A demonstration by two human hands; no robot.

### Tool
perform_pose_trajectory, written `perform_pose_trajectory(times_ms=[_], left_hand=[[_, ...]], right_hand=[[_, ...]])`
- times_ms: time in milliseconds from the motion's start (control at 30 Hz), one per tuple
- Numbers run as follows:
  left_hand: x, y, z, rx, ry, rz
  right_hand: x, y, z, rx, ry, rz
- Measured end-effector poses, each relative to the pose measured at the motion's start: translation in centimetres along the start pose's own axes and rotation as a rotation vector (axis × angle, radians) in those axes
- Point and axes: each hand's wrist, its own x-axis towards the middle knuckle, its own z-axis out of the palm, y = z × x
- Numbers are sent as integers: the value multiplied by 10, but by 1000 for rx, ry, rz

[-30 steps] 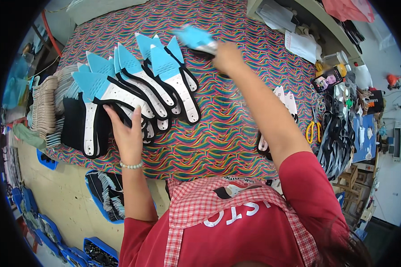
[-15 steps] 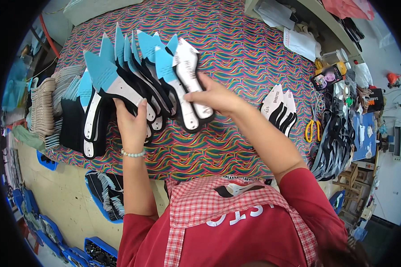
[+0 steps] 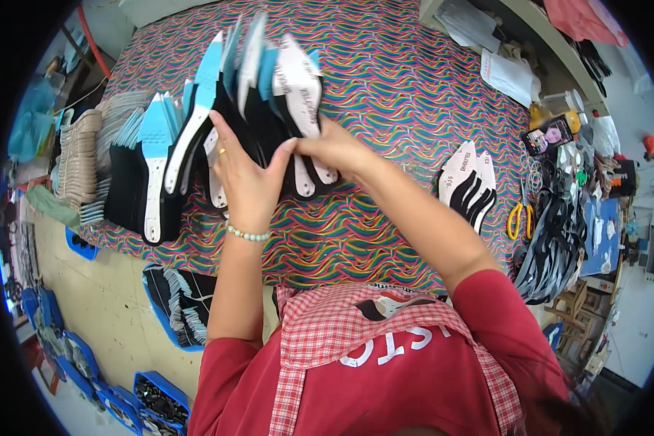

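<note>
Pointed shoe insoles [image 3: 206, 81] stand in a leaning bunch at the left middle of the table, with light blue or white front parts, black edges and narrow white heel ends. My left hand [image 3: 248, 182] is closed round the near side of the bunch, thumb stretched toward the right hand. From the right, my right hand [image 3: 334, 151] grips the end of the bunch beside a white printed insole [image 3: 298, 83]; its fingertips are hidden behind it. Left of my hands, another blue-and-white insole [image 3: 153, 152] leans at the end of a black-sided row.
Beige insoles [image 3: 80, 163] are stacked at the far left. A small group of white-and-black insoles [image 3: 466, 178] stands at the right. Beyond it lie yellow-handled scissors [image 3: 519, 220], a phone [image 3: 548, 136] and dark straps [image 3: 556, 232]. A blue bin [image 3: 174, 309] sits below the table edge.
My hands have come closer together, pressing the bunch more upright and tighter. The white insole in the right hand has moved up and slightly left against the others.
</note>
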Motion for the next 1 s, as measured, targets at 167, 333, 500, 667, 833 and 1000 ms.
perform_pose_trajectory(times_ms=[167, 333, 500, 667, 833, 1000], left_hand=[[-28, 26, -24, -346, -89, -123], [-55, 24, -25, -810, -553, -386], [-60, 19, 15, -784, -611, -381], [-62, 41, 28, -874, -634, -299], [-57, 75, -9, -812, -660, -118], [-70, 39, 5, -1067, -908, -149]], right_hand=[[-81, 9, 2, -90, 95, -38], [-139, 36, -28, 481, 126, -6], [-152, 77, -34, 477, 339, 16], [-151, 64, -37, 264, 205, -13], [-174, 41, -38, -148, 240, -346], [-196, 41, -44, 401, -128, -36]])
